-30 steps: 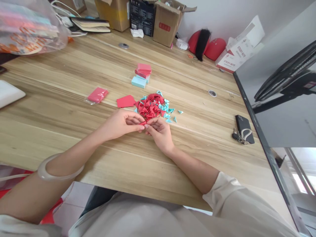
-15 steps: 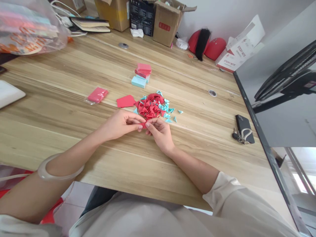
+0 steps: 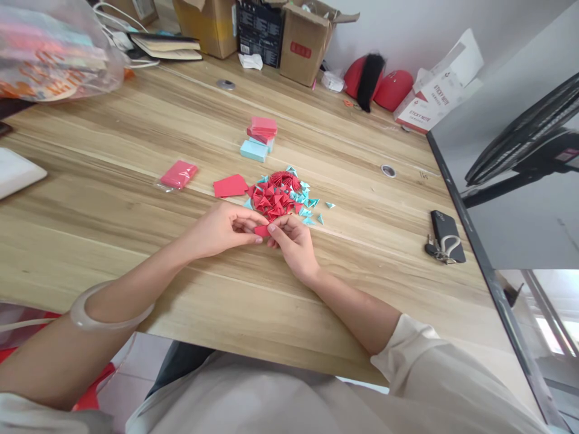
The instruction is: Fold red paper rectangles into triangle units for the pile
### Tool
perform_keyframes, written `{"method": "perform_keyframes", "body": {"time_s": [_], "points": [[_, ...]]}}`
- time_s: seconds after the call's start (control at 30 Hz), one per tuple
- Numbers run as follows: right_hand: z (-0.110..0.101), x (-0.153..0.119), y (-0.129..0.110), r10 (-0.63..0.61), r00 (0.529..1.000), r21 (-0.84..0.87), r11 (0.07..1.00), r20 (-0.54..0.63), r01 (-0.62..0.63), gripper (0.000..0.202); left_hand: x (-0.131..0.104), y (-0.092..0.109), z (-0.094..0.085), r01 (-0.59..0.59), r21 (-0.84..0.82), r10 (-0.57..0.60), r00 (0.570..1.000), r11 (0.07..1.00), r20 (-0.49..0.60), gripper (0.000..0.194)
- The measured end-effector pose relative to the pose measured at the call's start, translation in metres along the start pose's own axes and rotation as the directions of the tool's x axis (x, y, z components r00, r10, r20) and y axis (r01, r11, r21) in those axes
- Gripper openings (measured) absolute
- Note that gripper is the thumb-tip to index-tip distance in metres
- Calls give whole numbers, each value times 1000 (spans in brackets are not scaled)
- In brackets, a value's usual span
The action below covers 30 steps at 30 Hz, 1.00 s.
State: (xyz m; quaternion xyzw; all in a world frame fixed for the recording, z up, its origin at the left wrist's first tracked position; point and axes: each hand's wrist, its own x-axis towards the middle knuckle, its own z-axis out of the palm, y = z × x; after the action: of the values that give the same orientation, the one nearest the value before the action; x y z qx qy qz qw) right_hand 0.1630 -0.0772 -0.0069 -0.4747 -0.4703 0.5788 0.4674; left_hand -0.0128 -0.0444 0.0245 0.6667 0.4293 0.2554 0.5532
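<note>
**Two bare hands work a small strip of red paper on the near side of a pile of folded pieces.**

The red paper strip (image 3: 261, 230) is between the hands, just on the near side of the pile of folded pieces (image 3: 274, 198), above the desk (image 3: 253, 313). The right hand (image 3: 296, 246) has its grip closed on the strip's right end, thumb in front, fingers behind. The left hand (image 3: 212, 230) is curled around the free end, fingers behind it and thumb tip just below; whether its grip is pinching the paper cannot be told.

The step in hand looks like folding or creasing. To do it well, the right pinch should be firm enough to stop the strip twisting, but light enough not to crumple it. The left fingertips would best bring the edges level first, then press flat along the fold from the pinched end outward, with even pressure. A crooked crease would probably leave the piece uneven.

The strip's long axis runs roughly from side to side, across the person's front and along the near side of the pile. Its free end points left; its other end is covered by the right thumb. Its exact tilt is too small to judge.

Flat red paper (image 3: 230, 185) lies just left of the pile.
</note>
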Motion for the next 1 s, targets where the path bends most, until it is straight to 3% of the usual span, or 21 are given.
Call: {"method": "perform_keyframes", "body": {"time_s": [1.0], "points": [[0, 1, 1, -1, 999, -14, 1000, 32, 1, 42, 1, -3, -1, -18, 102, 18, 1000, 995, 4, 36]]}}
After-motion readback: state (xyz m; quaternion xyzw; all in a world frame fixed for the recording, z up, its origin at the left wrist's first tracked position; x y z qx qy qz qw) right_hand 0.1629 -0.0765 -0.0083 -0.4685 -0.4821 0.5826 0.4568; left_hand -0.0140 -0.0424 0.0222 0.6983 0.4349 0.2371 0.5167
